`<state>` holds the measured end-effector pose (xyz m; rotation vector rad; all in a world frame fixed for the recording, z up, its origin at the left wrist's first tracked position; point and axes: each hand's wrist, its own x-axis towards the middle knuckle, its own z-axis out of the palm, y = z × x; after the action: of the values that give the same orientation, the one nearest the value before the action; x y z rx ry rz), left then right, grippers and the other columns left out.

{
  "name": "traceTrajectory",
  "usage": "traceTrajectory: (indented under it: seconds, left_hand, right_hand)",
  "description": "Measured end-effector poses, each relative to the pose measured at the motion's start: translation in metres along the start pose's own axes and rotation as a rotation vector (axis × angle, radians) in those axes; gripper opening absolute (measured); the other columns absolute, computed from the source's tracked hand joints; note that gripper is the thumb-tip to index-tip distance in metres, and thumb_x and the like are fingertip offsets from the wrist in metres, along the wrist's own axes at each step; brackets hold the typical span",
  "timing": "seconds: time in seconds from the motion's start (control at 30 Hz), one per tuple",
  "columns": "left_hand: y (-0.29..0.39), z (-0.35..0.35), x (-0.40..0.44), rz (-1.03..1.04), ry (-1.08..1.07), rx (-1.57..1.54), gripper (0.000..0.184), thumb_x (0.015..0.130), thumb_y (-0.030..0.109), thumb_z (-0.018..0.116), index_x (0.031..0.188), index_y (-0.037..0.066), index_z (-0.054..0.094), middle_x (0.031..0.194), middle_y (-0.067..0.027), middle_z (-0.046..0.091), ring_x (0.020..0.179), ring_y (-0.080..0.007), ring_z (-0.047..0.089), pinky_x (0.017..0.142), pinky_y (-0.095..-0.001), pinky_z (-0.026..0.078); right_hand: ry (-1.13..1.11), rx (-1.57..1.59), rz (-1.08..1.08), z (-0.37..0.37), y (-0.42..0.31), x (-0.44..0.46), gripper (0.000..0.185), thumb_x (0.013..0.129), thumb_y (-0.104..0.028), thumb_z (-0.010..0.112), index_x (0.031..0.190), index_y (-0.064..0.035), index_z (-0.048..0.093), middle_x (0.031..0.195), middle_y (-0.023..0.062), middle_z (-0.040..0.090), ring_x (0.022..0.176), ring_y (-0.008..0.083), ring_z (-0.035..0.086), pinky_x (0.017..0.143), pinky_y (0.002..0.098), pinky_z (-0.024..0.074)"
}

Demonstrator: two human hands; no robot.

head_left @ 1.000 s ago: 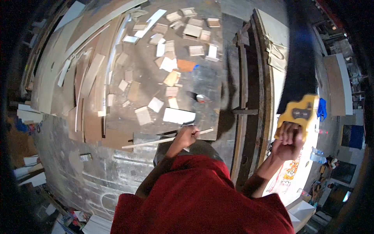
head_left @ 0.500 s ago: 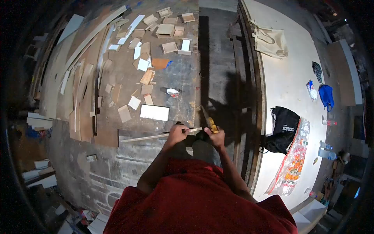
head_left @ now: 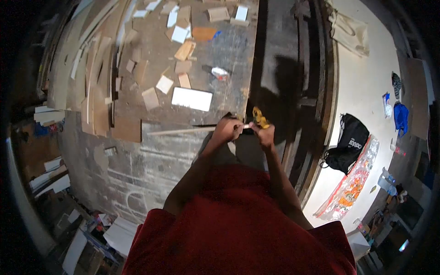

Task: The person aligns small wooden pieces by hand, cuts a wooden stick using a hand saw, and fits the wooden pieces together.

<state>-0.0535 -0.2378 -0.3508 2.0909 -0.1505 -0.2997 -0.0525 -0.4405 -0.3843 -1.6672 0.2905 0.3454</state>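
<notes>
A long thin wooden strip (head_left: 183, 131) runs from the left to a point in front of my body. My left hand (head_left: 227, 130) is closed around the strip near its right end. My right hand (head_left: 264, 134) is closed beside that end, holding a yellow-handled saw (head_left: 260, 117); the blade is hard to make out in the current view. The fingertips of the right hand are close to the strip's end, and I cannot tell whether they touch it. Beyond my hands, a white rectangular board (head_left: 192, 99) lies on the worktable (head_left: 229, 98).
Small wood pieces (head_left: 184, 50) and a red-and-white item (head_left: 220, 74) lie on the worktable. Long boards (head_left: 97, 68) are at the left. On the right, a white surface (head_left: 366, 91) bears a black drawstring bag (head_left: 353, 142), a clear printed plastic bag (head_left: 350, 188) and a tote (head_left: 349, 33).
The view has shifted, so the table's things sit higher and hands farther right. The saw has turned in my right hand; its blade no longer shows clearly. My left hand still grips the strip.
</notes>
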Motion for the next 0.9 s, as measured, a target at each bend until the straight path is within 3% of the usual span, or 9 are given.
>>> traceTrajectory:
  seconds: [0.17,0.23,0.3,0.5,0.6,0.67,0.73,0.8,0.9]
  left_hand:
    - [-0.011,0.008,0.0,0.168,0.161,0.088,0.007,0.079,0.011,0.071,0.079,0.004,0.068,0.078,-0.0126,0.066,0.074,-0.0328,0.064,0.065,-0.0419,0.051]
    - [-0.018,0.011,-0.002,0.155,0.192,0.094,0.009,0.075,0.009,0.075,0.08,0.004,0.069,0.078,-0.0116,0.066,0.073,-0.0323,0.065,0.064,-0.0398,0.053]
    - [-0.019,0.014,-0.003,0.147,0.201,0.176,0.009,0.076,0.015,0.076,0.078,0.007,0.071,0.077,-0.0105,0.067,0.072,-0.0307,0.066,0.064,-0.0395,0.055]
    - [-0.012,0.007,-0.001,0.197,0.19,0.31,0.015,0.075,0.024,0.078,0.077,0.01,0.073,0.083,-0.0076,0.067,0.075,-0.0281,0.067,0.065,-0.0383,0.056]
    - [-0.011,0.006,0.005,0.144,0.114,0.364,0.016,0.074,0.025,0.078,0.077,0.01,0.073,0.082,-0.0064,0.067,0.074,-0.029,0.066,0.067,-0.0395,0.056]
    - [-0.008,0.0,0.017,0.175,0.137,0.359,0.017,0.074,0.026,0.078,0.077,0.01,0.074,0.081,-0.0066,0.066,0.076,-0.0296,0.066,0.07,-0.0408,0.055]
    - [-0.008,-0.003,0.026,0.216,0.146,0.281,0.017,0.074,0.027,0.078,0.078,0.011,0.075,0.08,-0.0071,0.065,0.077,-0.0297,0.066,0.07,-0.0409,0.054]
    - [-0.008,-0.004,0.033,0.174,0.109,0.296,0.018,0.073,0.028,0.079,0.08,0.012,0.075,0.077,-0.0073,0.064,0.075,-0.0297,0.065,0.068,-0.0403,0.053]
    - [-0.007,0.0,0.036,0.113,0.131,0.208,0.018,0.068,0.025,0.081,0.072,0.011,0.07,0.07,-0.0085,0.06,0.07,-0.0329,0.062,0.065,-0.042,0.051]
  right_hand:
    - [0.024,-0.052,-0.007,0.01,0.005,0.007,0.02,0.084,-0.016,0.079,0.083,-0.0019,0.065,0.075,-0.0058,0.056,0.067,0.0062,0.049,0.06,0.0255,0.0406]
    - [0.107,0.321,0.078,0.018,0.014,-0.002,0.02,0.083,-0.016,0.08,0.084,-0.0026,0.065,0.074,-0.0064,0.056,0.066,0.0052,0.048,0.058,0.0256,0.0395]
    - [0.048,0.33,0.002,0.009,0.014,-0.016,0.02,0.082,-0.015,0.08,0.086,-0.003,0.065,0.073,-0.0068,0.056,0.065,0.0046,0.048,0.057,0.0258,0.0389]
    - [0.06,0.104,0.15,0.009,0.029,-0.006,0.018,0.081,-0.012,0.08,0.088,-0.0042,0.065,0.071,-0.0067,0.056,0.059,0.0049,0.046,0.052,0.025,0.0356]
    - [0.101,0.434,-0.026,0.006,0.032,0.002,0.021,0.08,-0.013,0.082,0.085,-0.0061,0.062,0.069,-0.0064,0.054,0.056,0.0052,0.045,0.05,0.0243,0.034]
    - [0.147,0.119,0.204,0.004,0.013,0.0,0.024,0.078,-0.01,0.084,0.089,-0.0002,0.066,0.081,-0.0029,0.064,0.072,0.0093,0.055,0.066,0.0273,0.0463]
    - [0.15,0.195,0.21,0.002,0.023,-0.002,0.026,0.077,-0.013,0.086,0.083,-0.002,0.063,0.077,-0.0048,0.059,0.069,0.0089,0.052,0.063,0.0266,0.0442]
    - [0.167,0.34,0.125,0.002,0.031,0.006,0.026,0.079,-0.011,0.084,0.079,-0.0091,0.058,0.065,-0.0073,0.05,0.053,0.0043,0.043,0.048,0.0239,0.0321]
    - [0.15,0.264,0.082,-0.003,0.037,0.01,0.023,0.082,-0.011,0.081,0.08,-0.0093,0.058,0.065,-0.0077,0.05,0.053,0.0043,0.042,0.047,0.0242,0.0306]
